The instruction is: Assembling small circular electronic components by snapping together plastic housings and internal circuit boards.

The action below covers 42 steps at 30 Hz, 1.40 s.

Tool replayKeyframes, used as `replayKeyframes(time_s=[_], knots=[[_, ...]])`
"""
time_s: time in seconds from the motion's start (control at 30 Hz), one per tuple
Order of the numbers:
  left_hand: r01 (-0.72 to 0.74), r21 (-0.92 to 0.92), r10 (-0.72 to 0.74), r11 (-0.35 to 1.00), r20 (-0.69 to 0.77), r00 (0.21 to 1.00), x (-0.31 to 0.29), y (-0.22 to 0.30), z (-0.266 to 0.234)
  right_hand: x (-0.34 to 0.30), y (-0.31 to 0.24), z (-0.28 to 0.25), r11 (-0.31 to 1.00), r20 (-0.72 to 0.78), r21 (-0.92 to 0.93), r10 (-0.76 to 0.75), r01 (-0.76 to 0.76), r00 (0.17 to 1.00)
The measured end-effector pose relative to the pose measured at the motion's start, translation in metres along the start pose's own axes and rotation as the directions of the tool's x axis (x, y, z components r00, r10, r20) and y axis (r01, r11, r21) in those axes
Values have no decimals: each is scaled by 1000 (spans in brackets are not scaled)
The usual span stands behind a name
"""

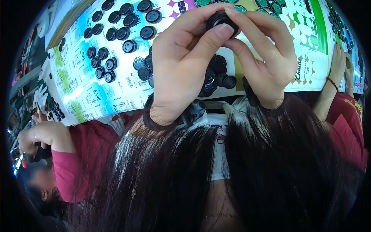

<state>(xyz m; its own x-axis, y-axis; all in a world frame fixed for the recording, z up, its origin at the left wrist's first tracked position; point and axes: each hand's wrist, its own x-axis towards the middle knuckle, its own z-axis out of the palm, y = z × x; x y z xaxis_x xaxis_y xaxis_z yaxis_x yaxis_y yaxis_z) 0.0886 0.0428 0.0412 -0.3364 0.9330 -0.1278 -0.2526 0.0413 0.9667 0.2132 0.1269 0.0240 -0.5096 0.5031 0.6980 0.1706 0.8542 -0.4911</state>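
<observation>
Left hand [179,58] and right hand [267,54] both pinched 1 round black part [217,20], which sat between them at the fingertips. Several black discs [123,33] lay to the left of the left hand.

The round black casing [219,18] is partly hidden by the left hand [174,71] and the right hand [268,58]. The left hand also overlaps black discs [144,73] toward the near edge of the tabletop [87,96]. Topmost round green boards [276,8]: cut off by the upper picture edge. Near left corner: co-worker [63,174], face blurred.
</observation>
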Motion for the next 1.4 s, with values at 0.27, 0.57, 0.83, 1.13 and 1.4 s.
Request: replayKeyframes(time_s=[0.27,0.57,0.83,1.13,1.4], knots=[[-194,280,211,940,-32,977,-4,-10,1,-2,-4,-1,952,29,244,181,-183,983],[-113,341,116,933,12,993,4,-6,-3,-4,-13,5,253,454,654,623,-713,637],[-272,916,350,295,162,923,33,-30,-56,-24,14,17,959,582,78,178,-272,794],[-364,918,439,-159,396,806,39,-39,-46,-19,10,21,981,676,7,137,-192,725],[-537,830,198,151,506,839,105,-22,-39,-14,18,10,877,535,83,362,-474,763]])
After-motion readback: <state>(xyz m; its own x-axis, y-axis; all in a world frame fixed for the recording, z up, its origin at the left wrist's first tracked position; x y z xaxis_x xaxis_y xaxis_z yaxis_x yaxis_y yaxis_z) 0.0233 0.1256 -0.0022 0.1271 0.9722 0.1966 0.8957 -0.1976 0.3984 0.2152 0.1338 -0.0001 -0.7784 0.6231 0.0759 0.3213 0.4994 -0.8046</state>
